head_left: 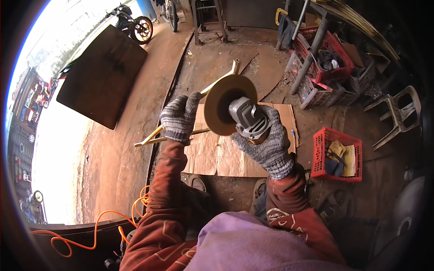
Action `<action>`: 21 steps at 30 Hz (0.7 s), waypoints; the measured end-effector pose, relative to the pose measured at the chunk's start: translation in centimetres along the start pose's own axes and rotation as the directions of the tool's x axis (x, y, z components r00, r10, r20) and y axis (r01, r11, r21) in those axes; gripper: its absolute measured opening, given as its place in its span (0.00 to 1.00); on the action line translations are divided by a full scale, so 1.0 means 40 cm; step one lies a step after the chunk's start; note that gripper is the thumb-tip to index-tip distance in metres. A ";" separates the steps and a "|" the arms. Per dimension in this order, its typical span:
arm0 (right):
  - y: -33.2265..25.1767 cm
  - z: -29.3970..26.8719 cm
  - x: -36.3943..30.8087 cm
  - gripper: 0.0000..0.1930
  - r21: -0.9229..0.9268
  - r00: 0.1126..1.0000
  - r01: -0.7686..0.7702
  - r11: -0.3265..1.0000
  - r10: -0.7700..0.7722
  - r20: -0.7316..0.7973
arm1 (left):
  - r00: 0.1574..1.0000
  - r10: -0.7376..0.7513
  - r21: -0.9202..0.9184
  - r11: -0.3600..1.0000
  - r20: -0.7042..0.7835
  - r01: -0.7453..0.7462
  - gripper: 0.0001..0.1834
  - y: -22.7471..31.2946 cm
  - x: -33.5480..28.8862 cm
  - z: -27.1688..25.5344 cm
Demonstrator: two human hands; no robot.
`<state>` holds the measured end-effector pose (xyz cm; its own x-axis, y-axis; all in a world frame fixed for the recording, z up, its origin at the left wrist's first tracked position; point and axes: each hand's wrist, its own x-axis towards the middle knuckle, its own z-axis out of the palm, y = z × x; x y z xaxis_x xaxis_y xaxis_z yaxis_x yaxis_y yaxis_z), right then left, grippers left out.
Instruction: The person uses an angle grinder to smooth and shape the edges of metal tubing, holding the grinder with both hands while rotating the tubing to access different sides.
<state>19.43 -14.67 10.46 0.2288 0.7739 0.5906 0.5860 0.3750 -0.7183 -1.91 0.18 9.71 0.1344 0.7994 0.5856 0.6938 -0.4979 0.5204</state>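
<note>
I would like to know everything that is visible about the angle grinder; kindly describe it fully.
The angle grinder has a silver-grey, metallic-looking head and a large round tan disc, darker toward its centre. Whether the disc spins is unclear. The gloved right hand grips the body, hiding most of it. The tool is held above flattened cardboard, the disc's broad side facing the camera and overlapping a yellowish bar; contact cannot be confirmed.

The grimy brown floor [203, 63] bears a flattened cardboard sheet [235, 165], a red plastic crate [319, 156] right of it, a plastic armchair [397, 113] and stacked crates [312, 93] farther back.
</note>
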 end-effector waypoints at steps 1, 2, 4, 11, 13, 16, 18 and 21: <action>-0.002 -0.004 -0.001 0.41 -0.029 1.000 0.003 1.000 -0.002 0.006 | 1.000 -0.017 0.002 1.000 0.015 0.017 0.20 0.010 0.000 -0.006; -0.005 -0.007 -0.004 0.41 -0.033 1.000 0.002 0.999 -0.002 0.004 | 0.999 -0.033 0.003 0.999 0.029 0.033 0.20 0.016 0.000 -0.008; -0.012 -0.009 -0.011 0.41 -0.101 0.999 -0.022 0.995 0.027 0.039 | 0.999 -0.024 -0.010 1.000 0.026 0.025 0.21 0.017 -0.001 -0.004; -0.004 -0.015 0.008 0.41 -0.085 1.000 0.022 0.996 -0.021 0.014 | 0.999 -0.030 -0.040 0.999 -0.024 0.029 0.22 0.009 -0.002 0.001; 0.000 -0.015 0.010 0.41 -0.112 0.999 0.031 0.993 -0.029 0.017 | 0.998 -0.041 -0.076 0.996 -0.036 0.038 0.22 0.001 -0.001 0.009; 0.010 -0.006 -0.002 0.41 -0.127 1.000 0.019 0.992 -0.017 0.017 | 0.998 -0.056 -0.139 0.989 -0.041 0.050 0.22 0.009 0.000 0.007; 0.011 -0.003 -0.003 0.41 -0.127 0.998 -0.043 0.991 0.048 0.042 | 0.997 -0.064 -0.160 0.985 -0.037 0.058 0.22 0.010 0.003 0.005; -0.012 -0.010 0.014 0.41 -0.149 0.997 -0.048 0.988 0.057 0.060 | 0.997 -0.056 -0.133 0.990 -0.052 0.049 0.23 -0.010 -0.003 0.004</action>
<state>19.59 -14.61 11.29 0.2147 0.8235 0.5252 0.6835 0.2574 -0.6830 -2.07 0.34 9.33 0.0587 0.8075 0.5869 0.5994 -0.4986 0.6261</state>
